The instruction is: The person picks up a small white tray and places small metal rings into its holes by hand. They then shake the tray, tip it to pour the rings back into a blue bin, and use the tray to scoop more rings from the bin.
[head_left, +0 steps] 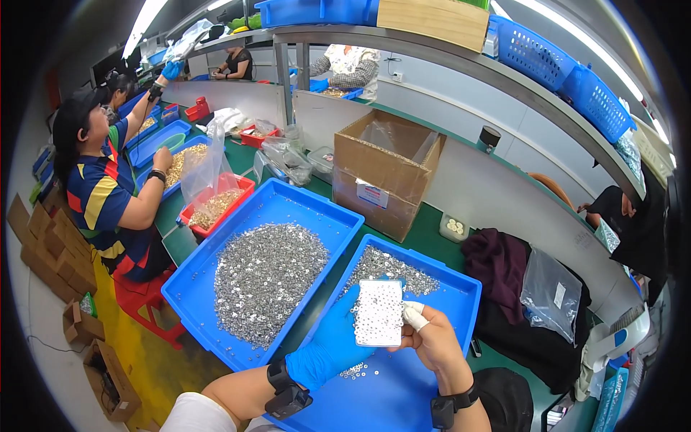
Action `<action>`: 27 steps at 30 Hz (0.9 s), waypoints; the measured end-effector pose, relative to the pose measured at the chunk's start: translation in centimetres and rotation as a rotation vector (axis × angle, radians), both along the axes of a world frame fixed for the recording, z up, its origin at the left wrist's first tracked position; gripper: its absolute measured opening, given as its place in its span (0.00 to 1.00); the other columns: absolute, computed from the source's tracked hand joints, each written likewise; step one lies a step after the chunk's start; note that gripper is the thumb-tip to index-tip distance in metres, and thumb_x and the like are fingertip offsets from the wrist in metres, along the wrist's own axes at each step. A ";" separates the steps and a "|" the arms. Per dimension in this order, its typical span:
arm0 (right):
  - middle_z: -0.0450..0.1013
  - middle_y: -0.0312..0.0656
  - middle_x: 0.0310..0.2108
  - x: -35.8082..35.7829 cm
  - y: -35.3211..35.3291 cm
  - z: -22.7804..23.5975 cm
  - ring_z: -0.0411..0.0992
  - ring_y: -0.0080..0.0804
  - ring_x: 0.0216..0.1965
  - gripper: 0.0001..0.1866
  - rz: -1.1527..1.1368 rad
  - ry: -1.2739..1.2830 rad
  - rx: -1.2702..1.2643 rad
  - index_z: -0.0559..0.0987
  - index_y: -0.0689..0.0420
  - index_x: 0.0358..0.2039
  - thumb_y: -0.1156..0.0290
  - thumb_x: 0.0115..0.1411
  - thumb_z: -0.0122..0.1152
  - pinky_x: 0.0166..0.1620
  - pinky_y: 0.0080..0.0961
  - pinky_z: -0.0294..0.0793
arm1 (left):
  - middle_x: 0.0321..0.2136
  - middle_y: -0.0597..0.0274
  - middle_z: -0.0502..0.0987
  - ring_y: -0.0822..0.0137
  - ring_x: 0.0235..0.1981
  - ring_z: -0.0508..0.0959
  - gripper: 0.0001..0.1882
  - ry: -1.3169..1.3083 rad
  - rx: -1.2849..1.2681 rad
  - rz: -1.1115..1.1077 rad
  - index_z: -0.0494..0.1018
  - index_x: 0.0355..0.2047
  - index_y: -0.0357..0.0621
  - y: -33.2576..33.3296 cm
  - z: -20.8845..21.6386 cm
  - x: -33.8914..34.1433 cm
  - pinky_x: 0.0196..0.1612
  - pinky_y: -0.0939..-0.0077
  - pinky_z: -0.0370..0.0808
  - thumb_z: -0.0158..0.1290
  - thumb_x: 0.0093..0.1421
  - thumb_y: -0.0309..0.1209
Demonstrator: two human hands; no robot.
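Observation:
A small white rectangular plate [378, 312], dotted with rows of tiny parts or holes, is held up over the right blue tray [403, 399]. My left hand [332, 344], in a blue glove, grips it along the left side and from below. On its right edge are the closed fingers of my right hand [436, 337], bare except for white finger covers. Beneath and beyond the plate lie small silvery metal parts [396, 273] in that tray, with a few more near its middle. Another blue tray [188, 289] to the left carries a large pile of similar silvery parts [270, 277].
An open cardboard box [378, 194] stands behind the trays. Dark cloth [497, 270] and a clear plastic bag [551, 295] lie to the right. A red tray [245, 189] of brass-coloured parts sits at the left, near a seated co-worker [108, 180]. A metal shelf [461, 57] runs overhead.

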State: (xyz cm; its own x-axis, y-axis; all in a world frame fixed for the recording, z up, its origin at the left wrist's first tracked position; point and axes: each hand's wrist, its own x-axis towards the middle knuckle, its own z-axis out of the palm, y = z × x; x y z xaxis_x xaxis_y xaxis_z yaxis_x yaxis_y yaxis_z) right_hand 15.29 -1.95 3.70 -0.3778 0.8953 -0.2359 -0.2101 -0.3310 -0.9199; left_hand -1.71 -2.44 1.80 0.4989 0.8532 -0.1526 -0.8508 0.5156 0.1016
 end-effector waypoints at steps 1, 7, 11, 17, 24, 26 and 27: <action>0.73 0.48 0.32 0.0 0.0 0.0 0.74 0.33 0.28 0.15 0.004 0.066 -0.036 0.69 0.68 0.44 0.69 0.63 0.43 0.29 0.27 0.77 | 0.52 0.55 0.65 0.57 0.51 0.68 0.24 0.004 -0.001 0.002 0.59 0.56 0.43 0.1 0.1 0.0 0.55 0.60 0.64 0.35 0.64 0.44; 0.73 0.47 0.33 0.6 0.5 0.0 0.74 0.33 0.29 0.16 -0.041 0.095 0.001 0.68 0.68 0.45 0.69 0.63 0.42 0.29 0.26 0.77 | 0.53 0.56 0.65 0.59 0.52 0.67 0.24 0.305 0.033 0.052 0.59 0.55 0.40 0.6 1.3 0.3 0.56 0.66 0.62 0.36 0.64 0.42; 0.72 0.46 0.35 1.4 0.8 0.5 0.74 0.31 0.30 0.16 -0.048 0.112 0.046 0.67 0.67 0.46 0.68 0.63 0.42 0.30 0.25 0.78 | 0.53 0.53 0.64 0.59 0.51 0.68 0.25 0.771 0.269 0.218 0.57 0.56 0.37 1.6 -0.9 0.0 0.55 0.65 0.64 0.35 0.64 0.41; 0.72 0.46 0.36 1.3 0.6 0.9 0.74 0.31 0.30 0.16 -0.052 0.138 0.042 0.68 0.67 0.46 0.68 0.63 0.42 0.30 0.25 0.78 | 0.57 0.56 0.58 0.63 0.58 0.59 0.26 0.730 0.341 0.194 0.55 0.57 0.38 1.6 -1.1 -0.2 0.61 0.70 0.54 0.34 0.65 0.43; 0.72 0.49 0.35 -0.1 -0.1 0.5 0.75 0.35 0.31 0.16 0.010 0.147 -0.030 0.68 0.68 0.45 0.69 0.63 0.42 0.29 0.28 0.78 | 0.55 0.53 0.61 0.60 0.54 0.65 0.31 0.400 0.133 0.103 0.53 0.58 0.39 0.7 1.2 0.1 0.55 0.66 0.65 0.31 0.64 0.50; 0.72 0.49 0.35 -0.4 -0.2 0.2 0.75 0.35 0.31 0.16 0.035 0.140 -0.042 0.68 0.68 0.45 0.69 0.63 0.42 0.29 0.28 0.78 | 0.55 0.54 0.61 0.60 0.53 0.66 0.31 0.368 0.148 0.105 0.52 0.58 0.40 0.8 1.0 0.1 0.55 0.66 0.65 0.31 0.64 0.50; 0.72 0.48 0.35 -0.6 -0.3 0.1 0.74 0.33 0.30 0.16 0.041 0.137 -0.055 0.68 0.67 0.46 0.69 0.63 0.42 0.30 0.27 0.78 | 0.56 0.54 0.61 0.60 0.53 0.66 0.30 0.329 0.167 0.103 0.52 0.59 0.41 0.8 0.8 0.1 0.55 0.66 0.66 0.30 0.64 0.50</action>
State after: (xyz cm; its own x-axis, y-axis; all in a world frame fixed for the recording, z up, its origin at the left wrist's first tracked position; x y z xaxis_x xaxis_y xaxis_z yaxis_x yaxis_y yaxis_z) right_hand 14.66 -2.21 3.80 -0.4454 0.8658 -0.2279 -0.3174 -0.3908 -0.8640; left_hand -1.57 -1.62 2.64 0.3568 0.9228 -0.1453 -0.8052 0.3826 0.4530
